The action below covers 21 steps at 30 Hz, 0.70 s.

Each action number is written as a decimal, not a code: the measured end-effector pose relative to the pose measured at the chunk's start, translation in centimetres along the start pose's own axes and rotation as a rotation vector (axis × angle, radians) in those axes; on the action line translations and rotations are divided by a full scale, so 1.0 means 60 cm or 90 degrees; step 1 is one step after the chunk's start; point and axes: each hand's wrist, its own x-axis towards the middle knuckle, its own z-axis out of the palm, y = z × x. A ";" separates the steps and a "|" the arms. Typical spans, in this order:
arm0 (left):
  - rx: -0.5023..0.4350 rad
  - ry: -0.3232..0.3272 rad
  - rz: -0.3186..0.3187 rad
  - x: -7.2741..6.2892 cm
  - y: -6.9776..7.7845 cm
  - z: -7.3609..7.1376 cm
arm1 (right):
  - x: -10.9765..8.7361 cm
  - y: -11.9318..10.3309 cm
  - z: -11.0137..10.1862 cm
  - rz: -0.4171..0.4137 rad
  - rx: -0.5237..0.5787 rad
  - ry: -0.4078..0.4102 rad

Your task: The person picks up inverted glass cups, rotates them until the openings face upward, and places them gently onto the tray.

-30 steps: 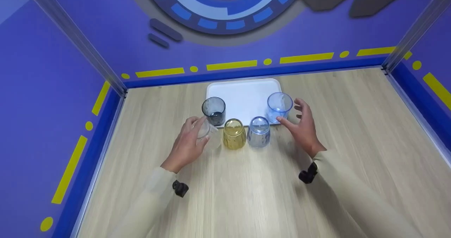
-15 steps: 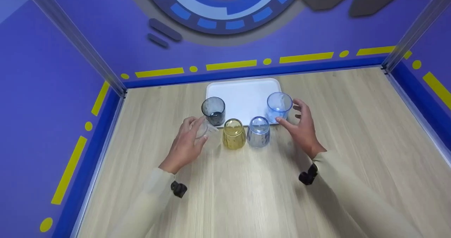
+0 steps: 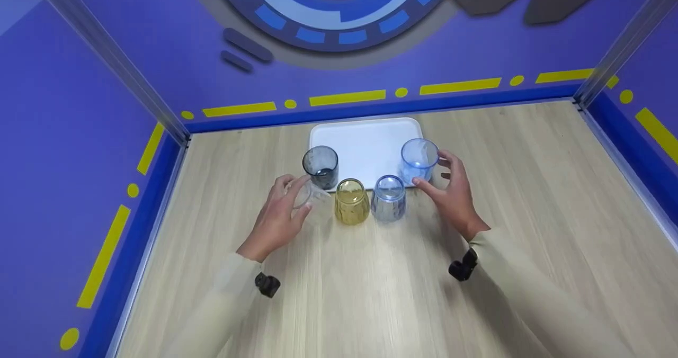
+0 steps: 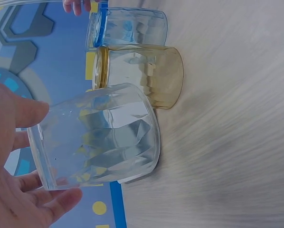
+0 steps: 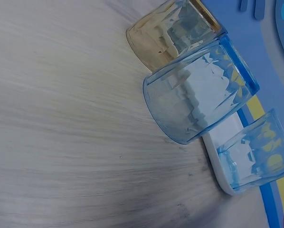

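Note:
My left hand (image 3: 275,217) holds a clear glass (image 4: 99,137) by its base end, thumb on one side and fingers on the other. That glass is tilted, its wide rim close over the table. My right hand (image 3: 453,196) has its thumb and fingers round a blue glass (image 3: 419,162), which stands mouth up at the tray's front right corner. Only fingertips of this hand show in the right wrist view. Between the hands, an amber glass (image 3: 351,202) and a second blue glass (image 3: 389,199) stand upside down side by side on the table.
A white tray (image 3: 368,141) lies behind the glasses near the back wall. On its front left corner a dark grey glass (image 3: 321,166) stands mouth up, right by my left fingertips. Blue-purple panels (image 3: 339,77) enclose the wooden table (image 3: 349,294) at the back and sides.
The clear glass has tipped and moved slightly left, away from the amber glass, with my left hand. My right hand's fingers have come in closer against the blue glass on the tray.

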 end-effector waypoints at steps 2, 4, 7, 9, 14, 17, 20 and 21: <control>-0.002 -0.006 -0.003 0.000 0.000 -0.001 | -0.001 0.000 0.000 -0.003 -0.002 0.001; -0.004 -0.011 -0.006 0.000 0.000 -0.002 | -0.002 0.000 0.000 -0.004 -0.003 0.001; -0.005 -0.013 -0.004 -0.001 0.001 -0.005 | -0.003 0.000 0.000 -0.002 -0.004 -0.001; -0.005 -0.009 0.004 -0.001 0.001 -0.006 | -0.004 0.000 0.000 0.000 -0.004 -0.003; -0.004 0.004 0.024 -0.002 0.002 -0.009 | -0.006 -0.001 -0.001 0.003 0.000 -0.008; -0.001 0.007 0.029 -0.002 0.004 -0.010 | -0.006 -0.001 -0.001 0.000 0.003 -0.009; -0.001 0.015 0.039 -0.003 0.006 -0.012 | -0.007 -0.002 0.000 -0.001 0.008 -0.009; 0.000 0.016 0.041 -0.003 0.007 -0.013 | -0.007 -0.002 0.000 -0.001 0.009 -0.010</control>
